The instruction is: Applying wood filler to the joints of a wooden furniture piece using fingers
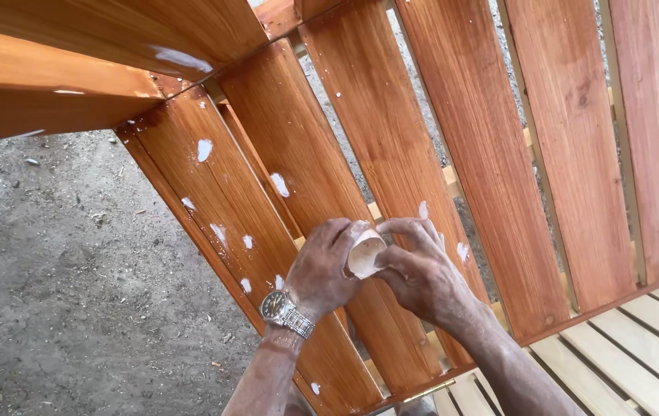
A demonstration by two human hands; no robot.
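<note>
I see left hand [322, 270] & right hand [414, 266] both gripping a pale putty lump [364, 256], w/ reddish wooden slats [391, 131] just beneath, white dabs [205, 149] up-left.

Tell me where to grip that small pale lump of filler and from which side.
Grip the filler lump by its rounded outer edges, coming from the left and right. The left hand and right hand already cup it that way above the slats, leaving its pale face exposed.
</note>
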